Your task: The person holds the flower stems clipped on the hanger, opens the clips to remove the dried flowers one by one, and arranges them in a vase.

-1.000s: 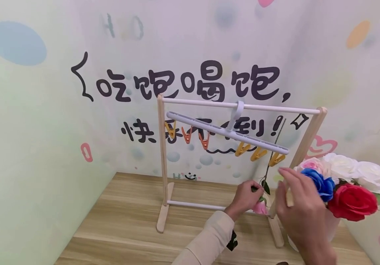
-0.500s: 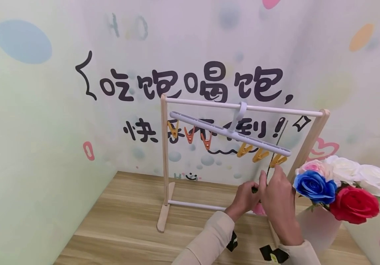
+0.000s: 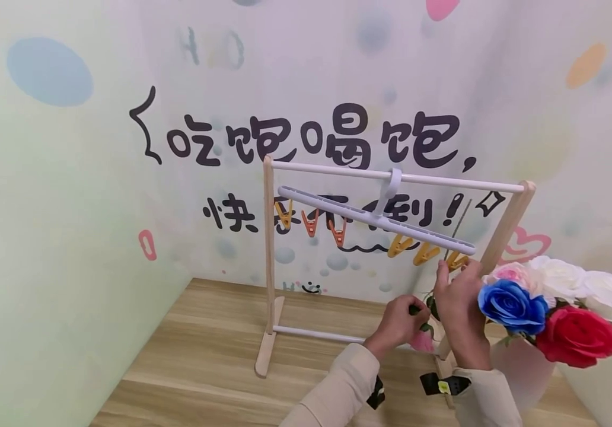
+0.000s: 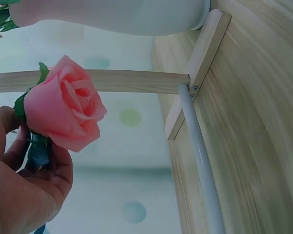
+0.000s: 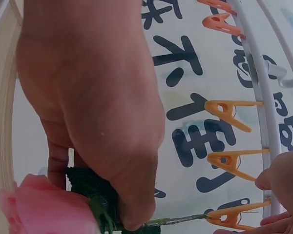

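Observation:
My left hand [image 3: 399,323] pinches a pink artificial rose [image 4: 66,107] just below its bloom. The rose hangs head down, its thin stem [image 5: 173,221] running up past the grey hanger [image 3: 332,207]. My right hand [image 3: 463,311] is raised to the rightmost yellow clip [image 5: 234,213]; thumb and fingers stand apart on either side of it. That clip's legs look as spread as those of the yellow clip [image 5: 232,161] beside it. Whether the fingers touch it, I cannot tell. In the right wrist view, the left hand covers much of the middle.
A wooden rack [image 3: 268,249] with white rods bears the tilted hanger. More yellow clips and two orange clips [image 3: 310,224] hang from it. To the right, a pale vase [image 3: 525,370] holds red, blue, white and pink roses, close to my right hand. A printed wall stands behind.
My right hand has moved left and up from beside the vase flowers to the rightmost clip. The left hand still holds the rose, nearly in place. The head view has shifted slightly.

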The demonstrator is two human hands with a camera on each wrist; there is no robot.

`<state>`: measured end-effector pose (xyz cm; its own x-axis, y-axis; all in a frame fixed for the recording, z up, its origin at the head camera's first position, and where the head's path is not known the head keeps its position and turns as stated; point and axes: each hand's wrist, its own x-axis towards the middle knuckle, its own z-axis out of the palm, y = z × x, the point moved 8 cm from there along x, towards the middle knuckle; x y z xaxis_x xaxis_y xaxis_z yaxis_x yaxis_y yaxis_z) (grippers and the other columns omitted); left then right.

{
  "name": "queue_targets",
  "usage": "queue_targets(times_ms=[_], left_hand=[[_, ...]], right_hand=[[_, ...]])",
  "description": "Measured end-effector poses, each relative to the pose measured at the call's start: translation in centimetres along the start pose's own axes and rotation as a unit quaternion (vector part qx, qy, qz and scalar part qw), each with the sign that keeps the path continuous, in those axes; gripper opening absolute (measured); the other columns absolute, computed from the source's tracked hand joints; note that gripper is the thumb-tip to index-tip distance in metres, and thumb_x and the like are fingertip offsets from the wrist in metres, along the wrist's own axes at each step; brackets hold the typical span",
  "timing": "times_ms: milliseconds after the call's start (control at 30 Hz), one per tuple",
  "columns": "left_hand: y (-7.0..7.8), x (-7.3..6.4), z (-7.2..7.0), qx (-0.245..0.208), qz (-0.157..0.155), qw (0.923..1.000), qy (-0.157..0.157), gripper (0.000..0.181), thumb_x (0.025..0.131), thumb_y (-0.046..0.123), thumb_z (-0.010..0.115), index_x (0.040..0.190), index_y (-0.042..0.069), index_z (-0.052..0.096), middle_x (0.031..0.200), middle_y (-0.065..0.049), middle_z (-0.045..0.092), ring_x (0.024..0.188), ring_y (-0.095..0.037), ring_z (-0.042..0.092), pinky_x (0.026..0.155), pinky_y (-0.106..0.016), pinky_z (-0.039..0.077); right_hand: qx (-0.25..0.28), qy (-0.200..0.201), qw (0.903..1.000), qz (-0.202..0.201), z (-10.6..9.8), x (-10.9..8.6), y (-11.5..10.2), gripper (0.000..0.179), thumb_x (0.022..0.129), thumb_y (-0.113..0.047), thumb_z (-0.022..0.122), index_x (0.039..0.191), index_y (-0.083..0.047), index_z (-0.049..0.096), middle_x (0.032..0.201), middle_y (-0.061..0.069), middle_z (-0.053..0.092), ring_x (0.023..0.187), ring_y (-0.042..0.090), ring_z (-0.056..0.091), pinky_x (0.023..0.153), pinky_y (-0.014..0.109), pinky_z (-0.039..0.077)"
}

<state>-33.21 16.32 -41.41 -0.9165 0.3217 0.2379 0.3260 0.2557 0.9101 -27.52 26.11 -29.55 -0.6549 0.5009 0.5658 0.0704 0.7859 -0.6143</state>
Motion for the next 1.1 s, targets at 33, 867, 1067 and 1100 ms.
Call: queue_targets(times_ms=[33,867,1067,1100], left_hand=[[0.0,0.0,0.0,0.000,0.001,1.0000,-0.001,0.008,0.089,0.015,0.067,0.082,0.012,0.069,0.076,0.010,0.061,0.069,0.001,0.050,0.065,-0.015,0.044],[-0.2,0.1,0.0,0.021,0.022,0.9995,-0.011,0.008,0.089,0.016,0.069,0.085,0.010,0.073,0.082,0.009,0.067,0.074,0.003,0.054,0.069,-0.014,0.045],[-1.0,0.0,-0.5,0.036,0.014,0.9993,0.004,0.009,0.086,0.017,0.069,0.081,0.011,0.073,0.080,0.009,0.066,0.070,0.002,0.052,0.066,-0.014,0.044],[-1.2,-0.1,-0.6,0.039,0.009,0.9992,0.008,0.008,0.085,0.017,0.069,0.079,0.011,0.072,0.079,0.010,0.065,0.069,0.002,0.051,0.066,-0.014,0.043]], right_hand=[[0.010,0.010,0.9999,0.005,-0.1,0.1,0.1,0.050,0.100,-0.028,0.057,0.124,0.014,0.046,0.088,0.033,0.062,0.067,0.045,0.065,0.050,0.047,0.052],[0.035,0.069,0.9965,0.032,-0.6,2.0,1.0,0.041,0.098,-0.031,0.059,0.096,0.010,0.062,0.079,0.028,0.065,0.068,0.043,0.063,0.049,0.034,0.037],[0.046,0.078,0.9954,0.030,-0.9,2.1,0.9,0.037,0.098,-0.028,0.060,0.091,0.009,0.061,0.077,0.028,0.064,0.067,0.043,0.061,0.051,0.033,0.035],[0.049,0.077,0.9954,0.028,-0.8,2.1,0.9,0.037,0.098,-0.027,0.060,0.092,0.010,0.061,0.078,0.028,0.064,0.067,0.043,0.061,0.051,0.032,0.035]])
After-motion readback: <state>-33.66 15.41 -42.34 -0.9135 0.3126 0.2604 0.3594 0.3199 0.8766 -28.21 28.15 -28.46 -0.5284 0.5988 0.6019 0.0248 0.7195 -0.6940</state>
